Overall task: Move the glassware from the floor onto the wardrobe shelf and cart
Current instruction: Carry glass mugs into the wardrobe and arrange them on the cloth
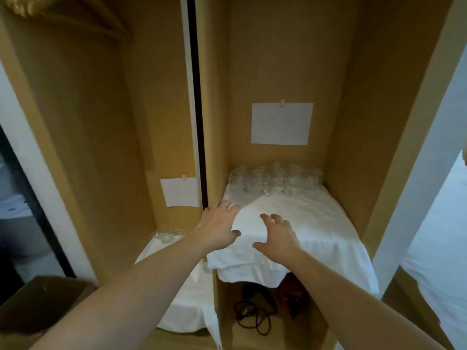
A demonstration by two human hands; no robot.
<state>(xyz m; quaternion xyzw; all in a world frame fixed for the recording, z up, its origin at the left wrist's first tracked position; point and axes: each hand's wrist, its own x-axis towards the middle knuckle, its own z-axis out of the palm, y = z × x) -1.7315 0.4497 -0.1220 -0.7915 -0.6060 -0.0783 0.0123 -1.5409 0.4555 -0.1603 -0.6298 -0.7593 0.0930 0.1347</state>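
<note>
Inside the wardrobe (290,59), the white cloth (316,223) covers the right-hand shelf and hangs over its front edge; at the back of that cloth, under a sheet of paper (281,123) clipped to the rear wall, stands a cluster of clear glassware (275,179); a smaller group of glasses (168,234) sits lower, left of the cloth, on a second white sheet; a black cable (252,317) lies coiled below the cloth. The glass looks light, rigid, smooth and easily chipped, so I would take each piece round the bowl or stem, one at a time. The left hand (218,224) lies flat on the cloth's near left corner, fingers spread; the right hand (279,238) rests just beside it, fingers loosely splayed on the fabric; neither holds anything.
</note>
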